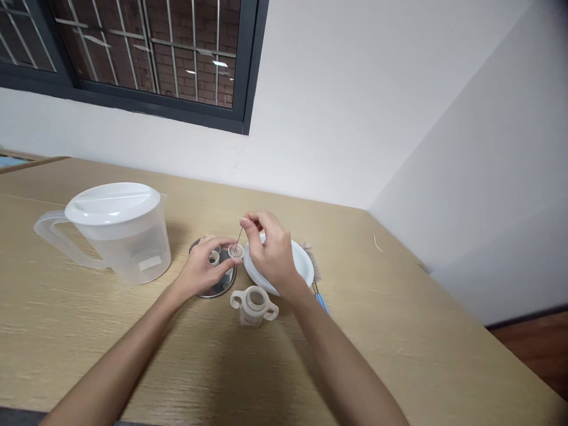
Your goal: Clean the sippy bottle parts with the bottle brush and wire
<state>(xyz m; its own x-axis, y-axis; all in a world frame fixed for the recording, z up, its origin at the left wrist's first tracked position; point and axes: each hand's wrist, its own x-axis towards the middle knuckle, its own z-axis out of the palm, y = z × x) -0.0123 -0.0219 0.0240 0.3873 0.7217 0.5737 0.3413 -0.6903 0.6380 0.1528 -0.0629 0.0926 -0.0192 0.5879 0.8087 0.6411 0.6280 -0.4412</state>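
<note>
My left hand (205, 265) grips a small round translucent cap (236, 252) by its edge, thumb and fingers on opposite sides. Between the thumb and fingertips of my right hand (271, 248) is a thin dark stick (238, 236), its lower end at the inside of the cap. Under my left hand lies a round shiny metal tray (217, 290), partly covered, with another small ring-shaped piece (213, 258) on it. A small translucent cup with two handles (254, 307) stands lidless just in front of my hands. My right hand partly hides a white dish (305, 264).
A large translucent pitcher with a white lid (119, 236) stands at the left. Beside the dish lies a brush with a blue handle (322, 303). A short pale strand (377, 244) is farther right on the wooden table (399, 331). Wall and barred window rise behind.
</note>
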